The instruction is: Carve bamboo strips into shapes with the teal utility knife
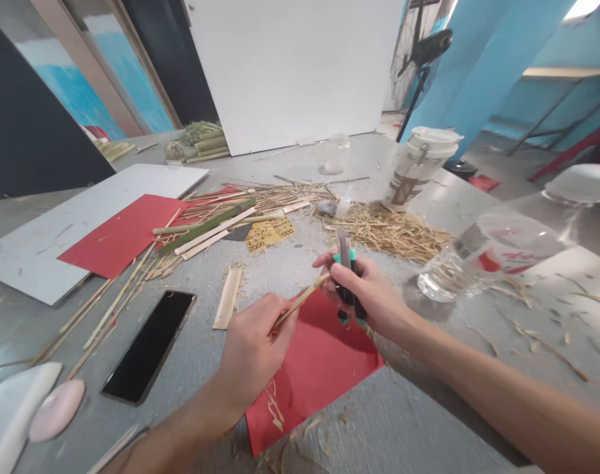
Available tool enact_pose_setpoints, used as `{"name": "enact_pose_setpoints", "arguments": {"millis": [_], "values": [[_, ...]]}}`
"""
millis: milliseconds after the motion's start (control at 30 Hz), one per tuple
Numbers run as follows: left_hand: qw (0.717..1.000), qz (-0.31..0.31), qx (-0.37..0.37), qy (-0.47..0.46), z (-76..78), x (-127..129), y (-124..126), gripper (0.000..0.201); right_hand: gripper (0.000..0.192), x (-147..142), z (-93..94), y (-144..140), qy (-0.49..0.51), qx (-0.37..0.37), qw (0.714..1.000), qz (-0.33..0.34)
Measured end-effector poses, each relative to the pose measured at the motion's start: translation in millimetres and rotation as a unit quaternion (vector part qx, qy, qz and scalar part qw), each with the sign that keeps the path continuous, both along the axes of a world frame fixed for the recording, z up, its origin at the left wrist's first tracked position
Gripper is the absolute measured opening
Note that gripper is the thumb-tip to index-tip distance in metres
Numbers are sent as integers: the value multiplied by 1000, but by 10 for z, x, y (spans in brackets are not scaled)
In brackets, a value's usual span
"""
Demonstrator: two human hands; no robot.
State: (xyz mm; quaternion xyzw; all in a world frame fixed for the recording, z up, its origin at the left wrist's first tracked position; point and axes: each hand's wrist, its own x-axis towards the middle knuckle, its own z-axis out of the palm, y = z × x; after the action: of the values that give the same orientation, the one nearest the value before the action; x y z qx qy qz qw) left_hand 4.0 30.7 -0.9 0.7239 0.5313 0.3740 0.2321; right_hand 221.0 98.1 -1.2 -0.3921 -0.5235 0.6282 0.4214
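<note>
My left hand [255,345] is closed around a thin straw-coloured strip [304,297] that looks like bamboo or dried stalk. The strip slants up to the fingers of my right hand [379,293], which grips a black and green utility knife [348,280]. Its blade points upward, away from me. Both hands are over a sheet of red paper [324,368] with pale shavings on its lower left part. Left of the hands lies a flat, pale piece of split wood or bamboo [227,298].
Left of me are a phone [150,345] and a pink rounded object [57,409]. Ahead lie several stalks [260,197], yellow sandpaper [270,235] and a heap of straw [383,230]. A water bottle [507,243] lies tilted at right, with a lidded cup [421,168] behind.
</note>
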Motion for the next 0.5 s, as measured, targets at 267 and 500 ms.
{"name": "enact_pose_setpoints", "arguments": {"millis": [267, 500], "values": [[999, -26, -9, -28, 13, 29, -73, 12, 11, -35, 38, -7, -17, 40, 999, -29], [932, -64, -257, -247, 41, 91, -47, 25, 17, -42, 99, -33, -16, 46, 997, -58]]}}
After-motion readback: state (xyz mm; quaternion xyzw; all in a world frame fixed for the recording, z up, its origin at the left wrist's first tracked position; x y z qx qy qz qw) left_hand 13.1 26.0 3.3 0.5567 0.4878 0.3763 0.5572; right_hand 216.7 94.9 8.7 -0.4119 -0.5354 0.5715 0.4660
